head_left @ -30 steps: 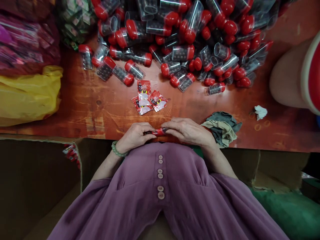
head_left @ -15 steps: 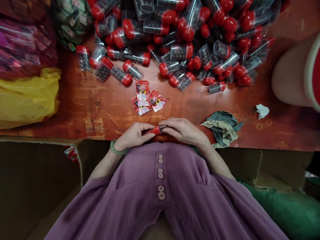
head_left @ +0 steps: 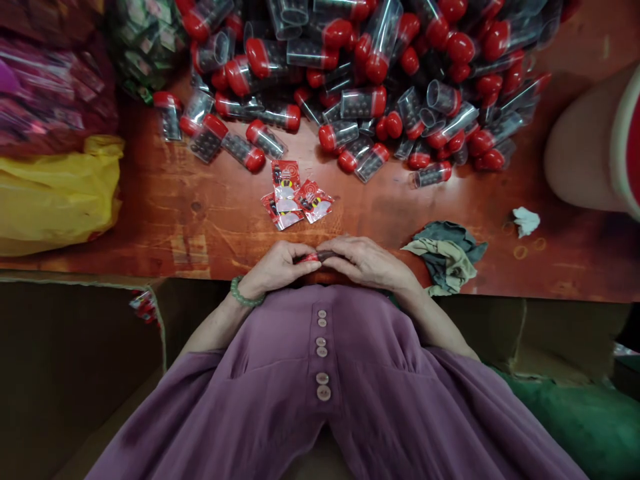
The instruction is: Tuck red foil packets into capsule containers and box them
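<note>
Close to the table's near edge, both of my hands grip a slim red-and-dark tube [head_left: 326,255], mostly covered by fingers. My left hand [head_left: 281,265] pinches its red end between thumb and fingers. Around the dark end, my right hand [head_left: 367,260] is closed, its fingertips almost meeting the left ones. Just beyond the hands lie a few small red printed packets [head_left: 287,188], partly overlapping. Farther back is a big heap of clear plastic tubes [head_left: 363,103] with rounded red caps and dark contents.
A crumpled grey-and-beige cloth [head_left: 445,257] lies right of my right hand. Farther right are a white tissue scrap [head_left: 526,221] and a pale bucket [head_left: 575,143]. Bags, one of them yellow [head_left: 55,197], line the left side. An open cardboard box [head_left: 75,360] stands below the table edge.
My left hand has slid right along the tube, toward my right hand, so less of the red part shows. The right hand has barely moved.
</note>
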The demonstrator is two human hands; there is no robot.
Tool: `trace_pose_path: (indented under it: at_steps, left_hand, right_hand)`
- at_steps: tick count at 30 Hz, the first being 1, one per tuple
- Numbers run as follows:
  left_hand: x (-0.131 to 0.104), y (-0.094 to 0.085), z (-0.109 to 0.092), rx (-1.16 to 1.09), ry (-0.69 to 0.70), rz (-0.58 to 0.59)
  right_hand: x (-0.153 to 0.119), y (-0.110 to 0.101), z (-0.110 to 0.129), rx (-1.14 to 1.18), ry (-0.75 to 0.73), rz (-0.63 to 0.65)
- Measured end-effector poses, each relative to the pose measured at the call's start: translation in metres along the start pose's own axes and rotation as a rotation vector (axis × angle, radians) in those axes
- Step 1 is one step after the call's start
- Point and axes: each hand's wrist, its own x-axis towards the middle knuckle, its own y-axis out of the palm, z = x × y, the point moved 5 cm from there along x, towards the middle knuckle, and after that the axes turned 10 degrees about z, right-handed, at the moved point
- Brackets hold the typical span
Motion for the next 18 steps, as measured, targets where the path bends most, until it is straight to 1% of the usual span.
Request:
trace_pose_path:
  at_steps: [2, 3, 4, 7, 9, 11, 13, 16, 18]
  left_hand:
    - [0.001, -0.001, 0.001, -0.107, -0.021, 0.062]
    - [0.001, -0.004, 0.002, -0.162, -0.027, 0.068]
    - [0.000, -0.009, 0.003, -0.214, -0.028, 0.048]
    - [-0.006, -0.025, 0.004, -0.333, 0.008, -0.091]
    - [-0.010, -0.027, 0.003, -0.423, 0.071, -0.120]
    - [-0.013, -0.021, 0.001, -0.525, 0.144, -0.106]
    - [-0.013, -0.011, 0.001, -0.611, 0.184, -0.129]
    - [-0.007, 0.001, 0.007, -0.686, 0.159, -0.241]
    - [-0.003, 0.004, 0.011, -0.723, 0.128, -0.306]
  right_hand:
    - [0.001, 0.002, -0.005, 0.140, -0.030, -0.006]
    - [0.002, 0.003, -0.008, 0.223, -0.040, -0.015]
    - [0.003, 0.005, -0.012, 0.306, -0.040, -0.033]
    - [0.005, 0.010, -0.024, 0.507, 0.023, -0.140]
    - [0.005, 0.014, -0.030, 0.615, 0.072, -0.219]
    - [0.007, 0.018, -0.033, 0.716, 0.079, -0.280]
    - [0.009, 0.020, -0.035, 0.776, 0.077, -0.332]
    - [0.013, 0.021, -0.038, 0.779, 0.083, -0.406]
    - [0.016, 0.021, -0.037, 0.747, 0.085, -0.443]
